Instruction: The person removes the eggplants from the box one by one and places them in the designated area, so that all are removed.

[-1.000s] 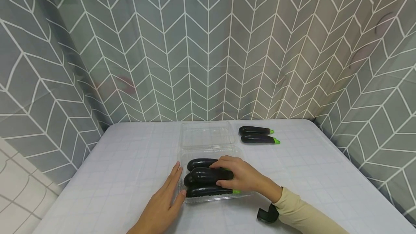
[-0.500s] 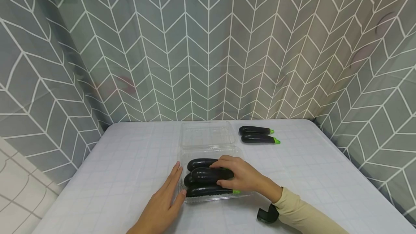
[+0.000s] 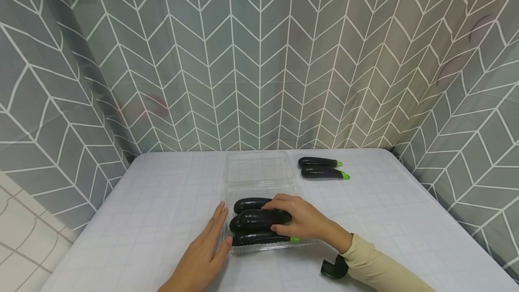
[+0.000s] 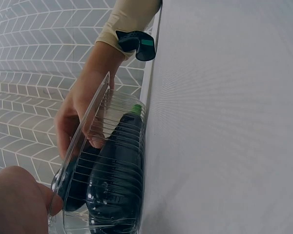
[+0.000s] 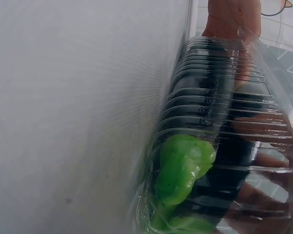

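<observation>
A clear plastic clamshell container (image 3: 265, 248) lies opened on the table, its lid (image 3: 259, 168) folded back away from me. Several dark eggplants sit in its base, among them a front eggplant (image 3: 259, 238) with a green stem. My right hand (image 3: 302, 217) grips the stem end of the top eggplant (image 3: 255, 219), which rests over the others; its stem is hidden by the hand. My left hand (image 3: 202, 247) rests against the container's left side with straight fingers. In the left wrist view, the ribbed container wall (image 4: 122, 156) stands between the camera and the eggplants.
Beyond the container to the right, two more eggplants (image 3: 322, 173) lie side by side, green stems pointing right. A white cloth (image 3: 162, 193) covers the table. Grey patterned curtains (image 3: 259, 57) hang behind and at both sides. A black device (image 3: 334, 267) is at the right wrist.
</observation>
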The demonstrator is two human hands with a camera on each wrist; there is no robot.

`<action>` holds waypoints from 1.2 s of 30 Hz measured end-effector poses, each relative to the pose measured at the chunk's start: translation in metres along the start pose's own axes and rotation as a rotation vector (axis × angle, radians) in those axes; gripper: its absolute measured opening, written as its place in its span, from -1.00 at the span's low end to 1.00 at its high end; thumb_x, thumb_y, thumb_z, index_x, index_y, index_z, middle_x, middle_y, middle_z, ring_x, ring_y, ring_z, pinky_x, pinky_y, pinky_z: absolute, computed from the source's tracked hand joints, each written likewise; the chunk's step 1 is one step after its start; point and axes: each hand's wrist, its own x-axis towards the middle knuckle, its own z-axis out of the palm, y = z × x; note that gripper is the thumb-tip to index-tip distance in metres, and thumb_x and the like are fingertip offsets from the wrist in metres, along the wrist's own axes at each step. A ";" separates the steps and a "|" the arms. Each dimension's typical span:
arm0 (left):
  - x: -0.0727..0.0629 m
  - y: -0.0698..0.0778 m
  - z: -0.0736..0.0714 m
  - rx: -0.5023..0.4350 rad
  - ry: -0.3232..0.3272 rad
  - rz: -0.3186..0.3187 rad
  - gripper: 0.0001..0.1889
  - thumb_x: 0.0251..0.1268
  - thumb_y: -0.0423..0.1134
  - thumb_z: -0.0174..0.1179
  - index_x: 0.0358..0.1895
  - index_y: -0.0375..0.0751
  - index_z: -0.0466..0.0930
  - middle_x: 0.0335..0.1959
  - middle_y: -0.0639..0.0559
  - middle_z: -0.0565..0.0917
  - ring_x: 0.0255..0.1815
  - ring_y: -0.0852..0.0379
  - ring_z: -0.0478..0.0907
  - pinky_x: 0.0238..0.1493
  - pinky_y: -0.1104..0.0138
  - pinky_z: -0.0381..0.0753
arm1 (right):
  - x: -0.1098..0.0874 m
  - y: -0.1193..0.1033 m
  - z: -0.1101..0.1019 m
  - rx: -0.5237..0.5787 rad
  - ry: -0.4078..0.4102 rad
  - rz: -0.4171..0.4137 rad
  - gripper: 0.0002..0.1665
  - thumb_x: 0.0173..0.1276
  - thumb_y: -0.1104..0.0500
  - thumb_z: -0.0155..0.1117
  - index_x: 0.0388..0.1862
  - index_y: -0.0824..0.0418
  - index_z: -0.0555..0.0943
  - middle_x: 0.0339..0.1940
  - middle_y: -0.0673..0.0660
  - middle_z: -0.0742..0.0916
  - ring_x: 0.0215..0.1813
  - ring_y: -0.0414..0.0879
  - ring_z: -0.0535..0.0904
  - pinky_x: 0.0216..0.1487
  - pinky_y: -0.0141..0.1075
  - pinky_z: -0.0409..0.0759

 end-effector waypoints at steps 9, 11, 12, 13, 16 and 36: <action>0.000 0.000 0.000 0.003 0.000 0.000 -0.27 0.60 -0.04 0.13 0.69 -0.07 0.09 0.70 0.15 0.03 0.55 -0.06 0.26 0.37 -0.11 0.43 | 0.000 -0.001 0.000 0.004 -0.002 0.015 -0.49 0.27 0.17 0.49 0.22 0.05 0.69 -0.01 -0.11 0.69 -0.10 -0.25 0.58 -0.09 -0.32 0.64; 0.000 0.000 0.000 0.004 0.000 -0.002 -0.27 0.59 -0.04 0.13 0.69 -0.06 0.09 0.70 0.16 0.02 0.54 -0.06 0.27 0.36 -0.12 0.43 | 0.000 -0.001 0.000 0.002 -0.005 0.019 -0.50 0.27 0.17 0.49 0.22 0.05 0.69 -0.02 -0.11 0.69 -0.11 -0.25 0.58 -0.09 -0.33 0.64; 0.000 0.000 0.000 0.004 0.000 -0.002 -0.27 0.59 -0.04 0.13 0.69 -0.06 0.09 0.70 0.16 0.02 0.54 -0.07 0.27 0.36 -0.12 0.43 | 0.000 -0.001 0.000 0.000 -0.006 0.022 -0.50 0.27 0.17 0.49 0.22 0.05 0.69 -0.01 -0.11 0.69 -0.11 -0.25 0.57 -0.09 -0.33 0.64; 0.000 0.000 0.000 0.006 0.000 -0.002 -0.27 0.59 -0.04 0.13 0.69 -0.06 0.09 0.70 0.16 0.02 0.54 -0.07 0.27 0.36 -0.12 0.43 | 0.000 -0.001 0.000 -0.003 -0.008 0.025 -0.50 0.27 0.17 0.49 0.22 0.05 0.69 -0.01 -0.11 0.68 -0.11 -0.25 0.57 -0.09 -0.33 0.64; 0.000 0.000 0.000 0.008 -0.001 -0.003 -0.27 0.60 -0.04 0.13 0.69 -0.06 0.09 0.70 0.16 0.02 0.54 -0.06 0.27 0.37 -0.12 0.42 | -0.001 -0.001 0.000 -0.013 -0.012 0.032 -0.49 0.27 0.16 0.49 0.23 0.04 0.69 -0.01 -0.12 0.68 -0.10 -0.25 0.57 -0.09 -0.32 0.64; 0.002 0.002 -0.001 0.007 -0.029 -0.034 -0.28 0.62 -0.01 0.10 0.70 -0.03 0.07 0.70 0.19 -0.01 0.56 -0.06 0.25 0.39 -0.12 0.39 | -0.002 -0.003 0.000 -0.020 -0.015 0.053 -0.49 0.29 0.15 0.48 0.23 0.02 0.69 0.01 -0.12 0.68 -0.08 -0.24 0.58 -0.06 -0.29 0.64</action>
